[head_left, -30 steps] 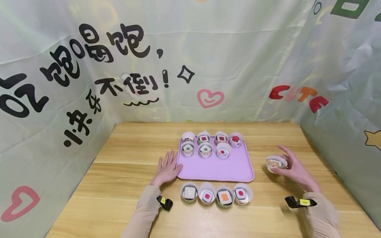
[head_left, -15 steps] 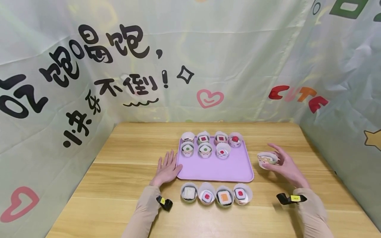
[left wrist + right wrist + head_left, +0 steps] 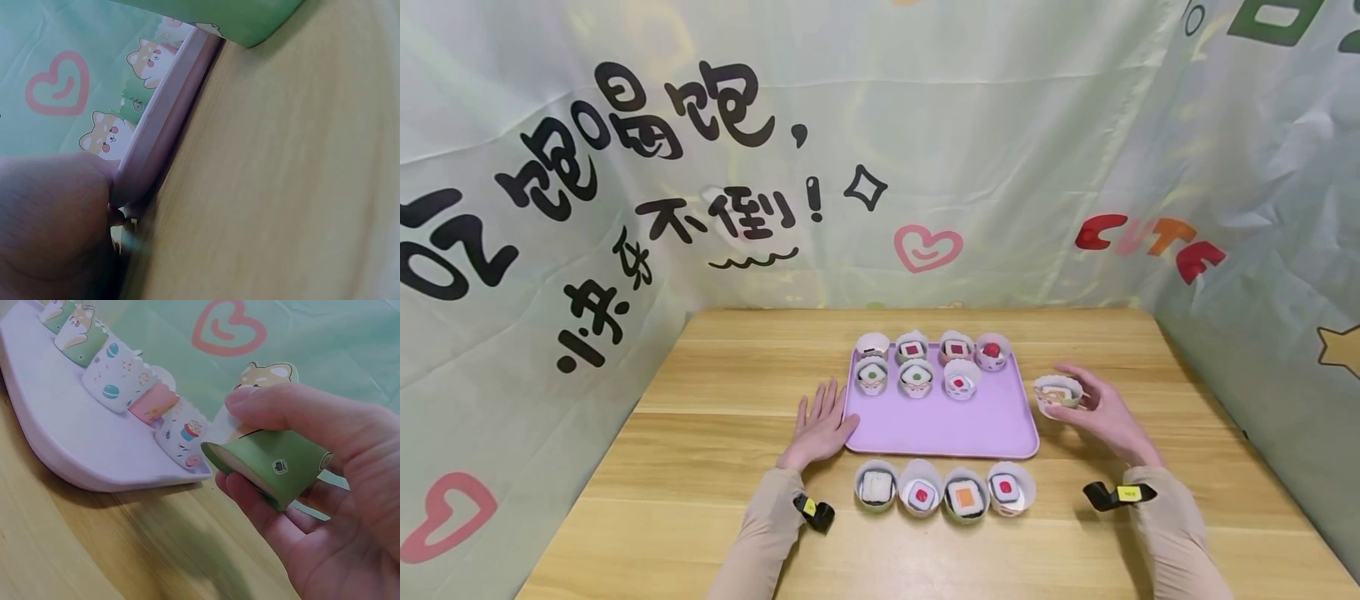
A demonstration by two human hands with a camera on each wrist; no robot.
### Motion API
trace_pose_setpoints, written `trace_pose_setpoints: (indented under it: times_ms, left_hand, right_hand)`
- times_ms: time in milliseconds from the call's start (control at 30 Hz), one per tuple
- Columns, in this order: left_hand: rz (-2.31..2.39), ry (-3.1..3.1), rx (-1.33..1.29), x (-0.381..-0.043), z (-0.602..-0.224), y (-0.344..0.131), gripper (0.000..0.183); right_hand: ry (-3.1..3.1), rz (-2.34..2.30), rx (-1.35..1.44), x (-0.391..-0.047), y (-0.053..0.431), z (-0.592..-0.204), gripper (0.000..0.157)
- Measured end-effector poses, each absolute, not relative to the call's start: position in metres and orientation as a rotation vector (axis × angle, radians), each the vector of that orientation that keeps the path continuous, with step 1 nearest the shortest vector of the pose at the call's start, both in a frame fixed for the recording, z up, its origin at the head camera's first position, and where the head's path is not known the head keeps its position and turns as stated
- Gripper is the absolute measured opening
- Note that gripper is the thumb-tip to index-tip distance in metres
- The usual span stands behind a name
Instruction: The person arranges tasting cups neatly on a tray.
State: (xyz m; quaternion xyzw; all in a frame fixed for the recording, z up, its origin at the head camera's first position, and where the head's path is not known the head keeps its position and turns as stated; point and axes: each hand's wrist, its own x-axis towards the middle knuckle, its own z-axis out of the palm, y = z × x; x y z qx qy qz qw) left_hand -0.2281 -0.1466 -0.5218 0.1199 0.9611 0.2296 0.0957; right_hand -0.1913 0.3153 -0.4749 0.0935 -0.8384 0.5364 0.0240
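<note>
My right hand point(image 3: 1108, 415) grips a paper cake cup point(image 3: 1057, 390) between thumb and fingers, just right of the lilac tray point(image 3: 943, 429). In the right wrist view this cup point(image 3: 275, 459) is green with a dog printed on it, tilted and raised above the table. A pale, orange-toned piece shows inside it. With fingers spread straight, my left hand point(image 3: 822, 427) lies flat on the table, its thumb at the tray's left rim. Seven similar cups would be too exact, so: several filled cups point(image 3: 916, 379) stand in two rows on the tray's far half.
In front of the tray, a row of several filled cups point(image 3: 966, 497) stands on the wooden table point(image 3: 737, 358). The tray's near half is bare lilac surface. A printed cloth point(image 3: 1000, 150) hangs behind and along both sides.
My right hand has moved left with the cup, closer to the tray's right edge. The left hand and the other cups have stayed in place.
</note>
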Motion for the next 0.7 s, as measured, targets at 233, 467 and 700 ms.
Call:
trace_pose_setpoints:
  times_ms: [233,467,700]
  left_hand:
    - [0.655,2.837,0.342,-0.229,-0.522,-0.147,0.069]
    - [0.683,2.842,0.355,-0.227,-0.521,-0.147,0.068]
    - [0.694,2.856,0.359,-0.226,-0.522,-0.147,0.068]
  right_hand:
    - [-2.673,1.618,0.256,-0.199,0.306,-0.475,0.062]
    - [-2.679,1.641,0.287,-0.207,0.296,-0.477,0.06]
    - [-2.702,1.665,0.276,-0.215,0.287,-0.479,0.061]
